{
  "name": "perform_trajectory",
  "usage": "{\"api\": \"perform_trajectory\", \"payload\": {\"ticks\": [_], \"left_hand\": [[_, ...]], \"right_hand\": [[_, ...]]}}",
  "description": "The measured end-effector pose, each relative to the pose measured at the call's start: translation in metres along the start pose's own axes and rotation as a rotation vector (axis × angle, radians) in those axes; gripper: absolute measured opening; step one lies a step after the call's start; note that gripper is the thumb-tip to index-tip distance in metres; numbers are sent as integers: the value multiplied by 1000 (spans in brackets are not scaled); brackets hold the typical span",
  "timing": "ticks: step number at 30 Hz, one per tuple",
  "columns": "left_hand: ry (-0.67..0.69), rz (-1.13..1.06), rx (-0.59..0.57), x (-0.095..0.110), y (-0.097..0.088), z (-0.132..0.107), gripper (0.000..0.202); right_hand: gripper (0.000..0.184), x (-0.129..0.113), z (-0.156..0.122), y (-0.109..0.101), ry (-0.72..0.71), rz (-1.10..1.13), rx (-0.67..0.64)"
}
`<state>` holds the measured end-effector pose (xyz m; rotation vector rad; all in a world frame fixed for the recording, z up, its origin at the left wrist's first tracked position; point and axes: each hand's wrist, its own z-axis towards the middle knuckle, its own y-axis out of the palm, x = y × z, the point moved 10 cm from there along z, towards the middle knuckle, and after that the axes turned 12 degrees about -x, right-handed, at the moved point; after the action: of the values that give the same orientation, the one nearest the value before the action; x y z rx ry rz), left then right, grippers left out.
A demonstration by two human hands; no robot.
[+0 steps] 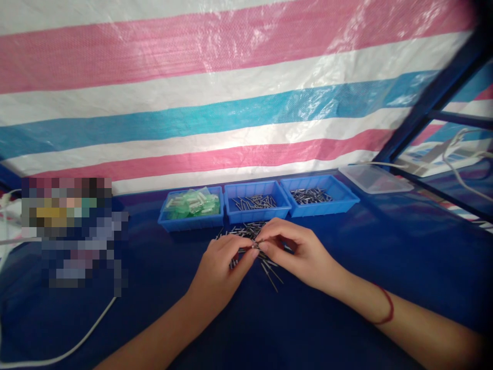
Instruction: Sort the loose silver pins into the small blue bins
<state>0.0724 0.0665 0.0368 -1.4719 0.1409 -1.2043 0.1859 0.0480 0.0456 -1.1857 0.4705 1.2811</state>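
My left hand (219,267) and my right hand (298,252) meet over a loose pile of thin metal pins (250,234) on the blue table (346,257). Both hands pinch a small metal part (257,244) between their fingertips. The fingers of each hand are pressed together around it. A red string circles my right wrist (387,308). More pins lie scattered under and beside my hands.
Three blue trays stand behind the pile: the left one (191,208) holds green plastic pieces, the middle (257,201) and right (318,195) hold metal pins. A clear lid (375,179) lies at the right. A white cable (88,329) runs along the left. A striped tarp (231,103) hangs behind.
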Motion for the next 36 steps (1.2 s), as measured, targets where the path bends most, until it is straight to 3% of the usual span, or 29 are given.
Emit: {"api": "perform_trajectory", "payload": {"ticks": [9, 15, 17, 20, 23, 26, 29, 36], "left_hand": [[-58, -58, 40, -8, -4, 0, 9], [-42, -62, 87, -8, -13, -1, 8], [-32, -31, 72, -6, -11, 0, 11], [42, 57, -21, 4, 1, 2, 12], [132, 151, -140, 17, 18, 1, 13], [171, 227, -222, 23, 29, -2, 23], [210, 295, -304, 26, 37, -4, 25], [230, 390, -311, 23, 44, -4, 9]], "right_hand": [[7, -1, 1, 1, 0, 6, -36], [7, 2, 6, 2, 8, -106, -80], [9, 1, 8, -17, -11, -211, 4], [11, 4, 2, -70, 41, -464, 279], [12, 18, -5, -112, 213, -769, 442], [18, 33, -11, -128, 380, -1002, 495], [25, 39, -9, -117, 380, -1039, 461], [15, 8, 3, -62, 71, -859, 264]]}}
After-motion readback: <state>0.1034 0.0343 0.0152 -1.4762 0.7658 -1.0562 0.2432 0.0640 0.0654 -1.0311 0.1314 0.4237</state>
